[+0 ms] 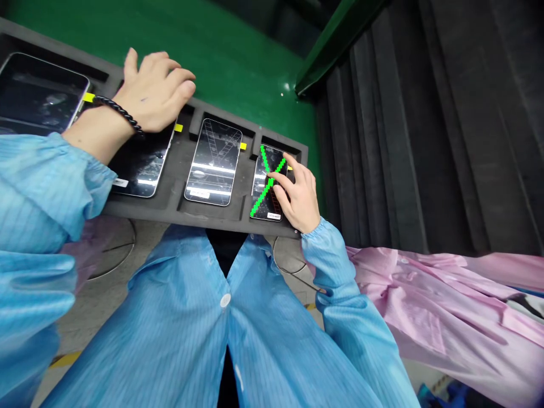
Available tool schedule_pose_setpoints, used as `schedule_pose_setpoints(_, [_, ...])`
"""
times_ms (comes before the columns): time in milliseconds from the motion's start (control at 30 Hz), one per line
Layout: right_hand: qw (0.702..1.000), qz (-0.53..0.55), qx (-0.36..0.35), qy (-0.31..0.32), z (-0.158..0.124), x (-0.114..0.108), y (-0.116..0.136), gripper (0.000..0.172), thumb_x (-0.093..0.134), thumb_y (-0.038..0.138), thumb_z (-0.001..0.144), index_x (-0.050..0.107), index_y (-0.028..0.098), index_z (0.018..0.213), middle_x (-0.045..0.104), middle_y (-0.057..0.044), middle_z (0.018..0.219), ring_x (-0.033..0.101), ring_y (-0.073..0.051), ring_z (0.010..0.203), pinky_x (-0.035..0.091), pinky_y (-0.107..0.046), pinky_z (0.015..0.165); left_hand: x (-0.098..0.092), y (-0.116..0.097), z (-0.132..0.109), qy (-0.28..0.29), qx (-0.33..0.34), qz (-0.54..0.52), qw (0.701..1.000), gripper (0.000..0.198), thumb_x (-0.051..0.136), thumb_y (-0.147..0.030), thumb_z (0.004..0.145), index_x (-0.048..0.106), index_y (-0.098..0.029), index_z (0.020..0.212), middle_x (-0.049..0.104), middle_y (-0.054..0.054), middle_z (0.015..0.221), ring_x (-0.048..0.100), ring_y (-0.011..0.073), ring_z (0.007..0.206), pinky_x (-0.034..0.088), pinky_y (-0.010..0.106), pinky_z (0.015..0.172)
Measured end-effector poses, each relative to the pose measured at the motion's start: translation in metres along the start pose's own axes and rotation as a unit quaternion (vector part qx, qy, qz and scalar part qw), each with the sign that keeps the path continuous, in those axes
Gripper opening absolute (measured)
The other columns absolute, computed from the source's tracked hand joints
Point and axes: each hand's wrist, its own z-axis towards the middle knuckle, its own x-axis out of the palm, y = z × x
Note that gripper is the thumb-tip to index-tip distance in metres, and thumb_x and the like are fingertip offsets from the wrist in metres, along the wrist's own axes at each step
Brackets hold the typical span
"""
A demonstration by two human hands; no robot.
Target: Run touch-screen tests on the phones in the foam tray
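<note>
My right hand [300,195] is over the smartphone [260,201] at the right end of a dark grey tray [170,209]. Its fingers are apart, with a fingertip at the screen where thick green lines cross; whether it presses the glass I cannot tell. My left hand [155,93], with a black braided bracelet at the wrist, spreads its fingers above a second smartphone [142,161] and the tray's far edge, holding nothing. It hides that phone's upper part. Between my hands lies another smartphone [215,161], its screen showing a faint ladder-like line pattern.
One more dark-screened phone [38,93] lies in the tray at far left. Yellow tabs [179,128] stick out beside the phones. Beyond the tray is a green surface [238,73]. A black curtain [382,124] hangs at right, with a person's pink garment [425,300] below it.
</note>
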Motion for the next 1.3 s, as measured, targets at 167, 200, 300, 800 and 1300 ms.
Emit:
schedule_pose_setpoints(167, [1.0,-0.005,0.002,0.013,-0.015,-0.004,0.004,0.037,0.039,0.038,0.105,0.068,0.026,0.126,0.04,-0.008,0.159,0.043,-0.028,0.138,0.034,-0.048,0.117,0.0,0.004,0.001,0.009,-0.002,-0.011,1.0,0.071,0.01,-0.055,0.094,0.048,-0.024,0.146,0.04,0.011,0.154,0.02,0.0325,0.152,0.0,0.068,0.122])
schedule_pose_setpoints(200, [1.0,-0.006,0.001,0.011,-0.018,-0.005,0.005,0.037,0.039,0.038,0.105,0.068,0.026,0.125,0.041,-0.008,0.159,0.043,-0.028,0.138,0.033,-0.048,0.117,0.0,0.004,0.001,0.01,-0.002,-0.013,1.0,0.072,0.009,-0.055,0.094,0.047,-0.024,0.146,0.039,0.01,0.155,0.019,0.0326,0.152,-0.001,0.068,0.122])
schedule_pose_setpoints(300, [1.0,-0.004,0.004,0.011,-0.029,-0.008,0.008,0.037,0.04,0.037,0.104,0.068,0.026,0.125,0.041,-0.008,0.159,0.043,-0.029,0.137,0.034,-0.049,0.117,0.0,0.004,0.002,0.014,-0.003,-0.018,1.0,0.073,0.008,-0.057,0.093,0.046,-0.025,0.146,0.038,0.01,0.156,0.018,0.0323,0.152,-0.003,0.069,0.121])
schedule_pose_setpoints(800, [0.999,0.013,0.034,0.003,-0.086,-0.014,0.022,0.034,0.043,0.033,0.102,0.067,0.028,0.126,0.042,-0.008,0.158,0.047,-0.03,0.137,0.039,-0.055,0.115,-0.003,0.001,-0.002,0.018,-0.001,-0.017,1.0,0.071,0.01,-0.059,0.092,0.044,-0.034,0.149,0.036,0.005,0.159,0.018,0.0338,0.153,-0.003,0.068,0.122])
schedule_pose_setpoints(1300, [0.998,0.022,0.017,-0.048,-0.078,-0.034,0.015,0.037,0.038,0.032,0.103,0.062,0.026,0.131,0.049,-0.012,0.151,0.051,-0.03,0.134,0.04,-0.053,0.113,-0.02,0.004,0.033,0.106,-0.056,0.063,0.991,0.075,0.007,-0.052,0.097,0.047,-0.01,0.144,0.046,0.02,0.147,0.04,0.0448,0.141,0.036,0.07,0.107])
